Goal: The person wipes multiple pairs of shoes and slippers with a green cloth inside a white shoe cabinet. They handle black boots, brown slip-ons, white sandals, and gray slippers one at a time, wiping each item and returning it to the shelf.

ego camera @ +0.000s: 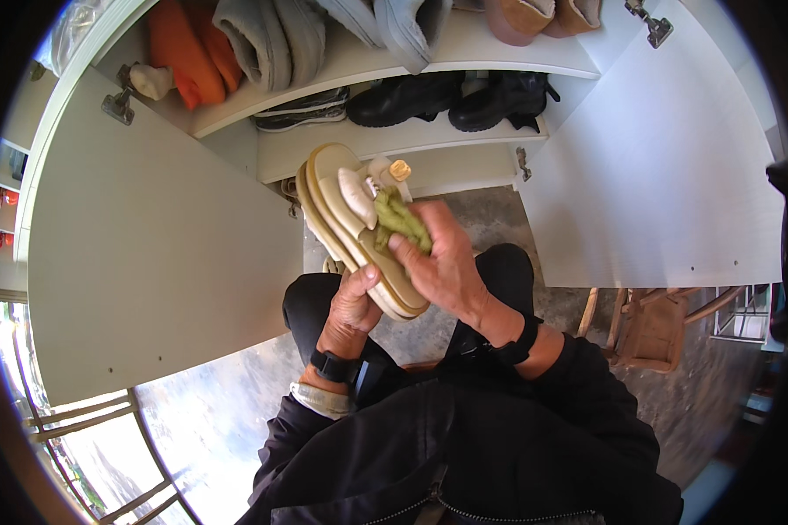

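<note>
My left hand (354, 303) grips a cream slide sandal (333, 161) with a thick sole along its near-left edge, thumb on the rim. The sandal is tilted, toe end toward the cabinet, with a puffy strap and a small tan ornament (400, 170) on the far side. Layered edges show on its left; whether a second sandal lies beneath, I cannot tell. In my right hand (448, 262) is a bunched green cloth (400, 220), pressed against the insole by the strap. That hand is slightly blurred.
An open white shoe cabinet stands ahead, its left door (164, 249) and right door (656, 170) flanking me. Grey boots (262, 46) and orange footwear (187, 52) fill an upper shelf; black boots (407, 98) sit below. A wooden chair (650, 328) is at right.
</note>
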`<state>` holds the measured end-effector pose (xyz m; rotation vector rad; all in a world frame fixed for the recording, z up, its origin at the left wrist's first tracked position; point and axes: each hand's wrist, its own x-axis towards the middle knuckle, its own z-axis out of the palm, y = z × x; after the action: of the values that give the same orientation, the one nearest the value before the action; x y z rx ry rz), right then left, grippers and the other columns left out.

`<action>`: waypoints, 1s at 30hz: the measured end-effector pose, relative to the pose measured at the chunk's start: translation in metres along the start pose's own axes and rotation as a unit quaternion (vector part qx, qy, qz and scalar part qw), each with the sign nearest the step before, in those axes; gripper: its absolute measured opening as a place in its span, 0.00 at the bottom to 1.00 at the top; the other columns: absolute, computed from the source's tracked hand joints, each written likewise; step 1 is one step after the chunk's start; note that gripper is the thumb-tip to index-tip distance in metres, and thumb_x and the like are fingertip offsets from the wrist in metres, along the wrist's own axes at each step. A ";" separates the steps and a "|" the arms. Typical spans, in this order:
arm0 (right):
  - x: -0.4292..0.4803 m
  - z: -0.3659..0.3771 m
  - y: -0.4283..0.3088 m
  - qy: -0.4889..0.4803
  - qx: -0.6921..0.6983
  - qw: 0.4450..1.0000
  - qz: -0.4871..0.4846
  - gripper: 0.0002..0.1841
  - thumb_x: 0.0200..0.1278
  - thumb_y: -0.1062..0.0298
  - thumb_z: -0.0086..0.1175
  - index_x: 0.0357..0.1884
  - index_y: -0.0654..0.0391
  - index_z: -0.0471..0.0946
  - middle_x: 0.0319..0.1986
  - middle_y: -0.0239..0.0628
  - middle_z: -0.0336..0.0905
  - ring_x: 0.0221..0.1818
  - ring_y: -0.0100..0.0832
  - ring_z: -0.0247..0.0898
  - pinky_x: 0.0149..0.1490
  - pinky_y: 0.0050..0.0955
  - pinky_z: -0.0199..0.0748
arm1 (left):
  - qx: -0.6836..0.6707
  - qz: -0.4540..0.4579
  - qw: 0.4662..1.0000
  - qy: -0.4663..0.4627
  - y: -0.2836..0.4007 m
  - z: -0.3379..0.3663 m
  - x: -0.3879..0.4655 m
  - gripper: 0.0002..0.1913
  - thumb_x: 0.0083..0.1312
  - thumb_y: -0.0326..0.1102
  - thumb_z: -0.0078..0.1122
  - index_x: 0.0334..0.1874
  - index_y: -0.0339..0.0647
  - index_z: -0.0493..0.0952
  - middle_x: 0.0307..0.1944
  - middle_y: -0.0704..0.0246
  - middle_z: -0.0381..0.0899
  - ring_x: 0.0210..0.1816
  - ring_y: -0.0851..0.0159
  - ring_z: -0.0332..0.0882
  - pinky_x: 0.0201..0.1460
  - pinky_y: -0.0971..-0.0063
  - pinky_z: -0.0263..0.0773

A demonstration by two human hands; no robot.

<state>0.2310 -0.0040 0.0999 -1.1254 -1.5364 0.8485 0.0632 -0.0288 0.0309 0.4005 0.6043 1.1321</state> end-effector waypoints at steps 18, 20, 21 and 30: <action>-0.013 -0.003 -0.016 -0.121 -0.178 0.937 -0.275 0.16 0.50 0.74 0.67 0.43 0.63 0.80 0.48 0.44 0.77 0.52 0.46 0.76 0.51 0.38 0.79 | -0.071 -0.041 0.994 0.068 0.011 0.017 0.018 0.14 0.71 0.39 0.66 0.51 0.38 0.78 0.43 0.65 0.82 0.43 0.67 0.82 0.45 0.71 0.82; -0.028 -0.010 -0.002 -0.168 -0.221 0.887 -0.369 0.17 0.47 0.75 0.67 0.43 0.62 0.80 0.47 0.43 0.77 0.51 0.46 0.75 0.50 0.38 0.79 | -0.100 -0.046 0.986 0.129 0.015 0.020 0.019 0.16 0.70 0.41 0.68 0.51 0.39 0.76 0.43 0.63 0.81 0.44 0.62 0.82 0.50 0.64 0.81; -0.034 -0.015 0.006 -0.198 -0.250 0.887 -0.334 0.18 0.46 0.76 0.67 0.43 0.62 0.80 0.47 0.43 0.77 0.51 0.46 0.75 0.50 0.38 0.79 | -0.114 -0.026 0.983 0.140 0.017 0.021 0.017 0.17 0.69 0.42 0.68 0.51 0.39 0.76 0.43 0.62 0.81 0.45 0.60 0.81 0.52 0.61 0.81; -0.021 -0.039 0.013 -0.052 -0.174 0.981 -0.064 0.21 0.50 0.71 0.70 0.47 0.61 0.78 0.45 0.47 0.76 0.48 0.51 0.75 0.50 0.42 0.77 | -0.142 0.006 0.977 0.158 0.014 0.025 0.017 0.23 0.68 0.41 0.70 0.59 0.40 0.71 0.47 0.64 0.79 0.48 0.60 0.80 0.55 0.59 0.80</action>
<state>0.2737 -0.0202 0.0907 -1.2287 -1.8728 0.5718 0.0743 -0.0074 0.0545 -0.0243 0.7053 1.2847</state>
